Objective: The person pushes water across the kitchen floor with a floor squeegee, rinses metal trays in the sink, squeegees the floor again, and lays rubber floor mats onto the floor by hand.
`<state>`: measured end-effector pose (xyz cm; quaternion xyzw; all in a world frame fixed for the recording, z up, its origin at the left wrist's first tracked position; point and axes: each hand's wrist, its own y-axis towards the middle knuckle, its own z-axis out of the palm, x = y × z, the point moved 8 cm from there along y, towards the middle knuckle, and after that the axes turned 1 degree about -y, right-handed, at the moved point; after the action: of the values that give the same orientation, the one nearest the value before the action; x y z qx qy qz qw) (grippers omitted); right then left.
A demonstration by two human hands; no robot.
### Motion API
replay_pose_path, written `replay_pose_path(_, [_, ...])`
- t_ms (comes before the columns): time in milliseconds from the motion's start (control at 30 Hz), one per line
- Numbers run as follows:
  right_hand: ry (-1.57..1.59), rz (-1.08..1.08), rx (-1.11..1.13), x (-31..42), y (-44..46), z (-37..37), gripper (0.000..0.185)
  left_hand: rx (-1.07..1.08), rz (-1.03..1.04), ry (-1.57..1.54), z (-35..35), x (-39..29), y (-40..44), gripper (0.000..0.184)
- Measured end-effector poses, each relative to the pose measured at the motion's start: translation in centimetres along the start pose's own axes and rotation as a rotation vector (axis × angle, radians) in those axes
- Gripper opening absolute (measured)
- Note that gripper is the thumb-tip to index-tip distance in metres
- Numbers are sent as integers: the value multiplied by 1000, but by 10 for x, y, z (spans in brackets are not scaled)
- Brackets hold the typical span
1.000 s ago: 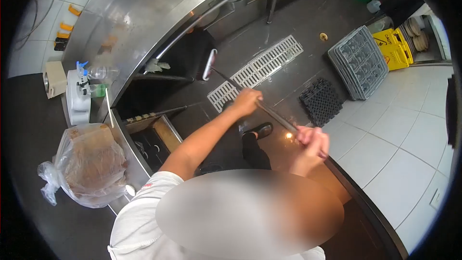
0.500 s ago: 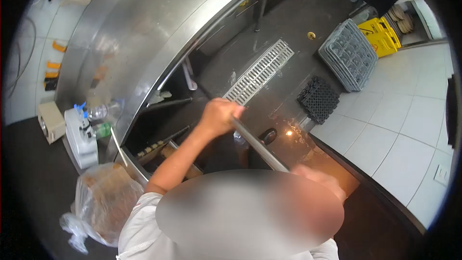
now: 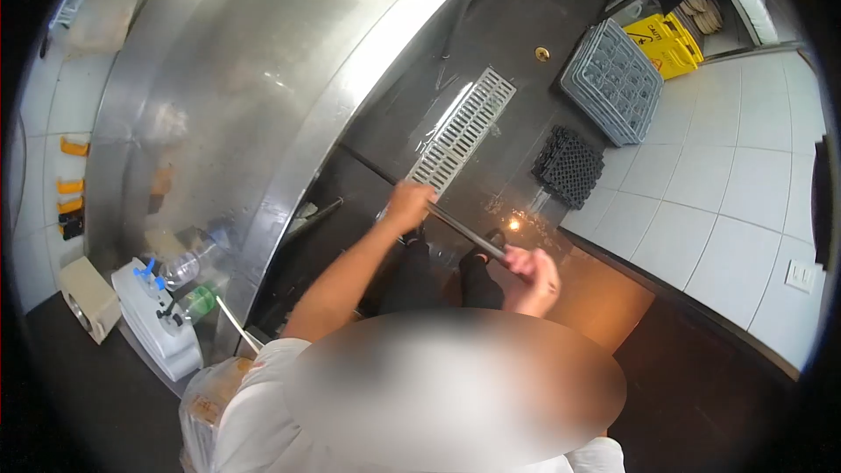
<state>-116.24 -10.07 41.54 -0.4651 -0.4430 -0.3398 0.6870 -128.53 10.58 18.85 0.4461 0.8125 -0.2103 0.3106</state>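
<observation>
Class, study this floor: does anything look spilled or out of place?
Yes: shiny, wet-looking streaks lie along the drain grate, odd because the dark floor around is duller. Whether it is a spill or wash water, I cannot tell.

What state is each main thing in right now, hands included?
Long, thin, dark grey pole: slanted, gripped; far end hidden.
Left hand: closed around the pole.
Right hand: closed at the pole's near end.
Dark floor: wet in patches.
Rectangular slotted metal grate: set in the floor.
Grey plastic compartment racks: stacked.
Yellow plastic caution sign: partly hidden.
</observation>
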Motion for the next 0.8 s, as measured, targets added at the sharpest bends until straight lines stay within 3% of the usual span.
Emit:
replay_pose_path(300, [-63, -232, -136, 149, -34, -52, 34, 179, 258, -297, 37, -173, 20, 15])
replay_pose_path(533, [-29, -526, 10, 256, -89, -43, 32, 365, 361, -235, -45, -257, 30, 14])
replay_pose_path(667, [198, -405, -93, 212, -60, -63, 30, 310, 381, -148, -44, -232, 58, 9])
replay_pose_path(733, [136, -356, -266, 151, -31, -84, 30, 313, 356, -56, 13, -184, 82, 9])
replay_pose_path(800, [109, -361, -203, 103, -18, -83, 30, 382, 389, -97, 73, -144, 89, 8])
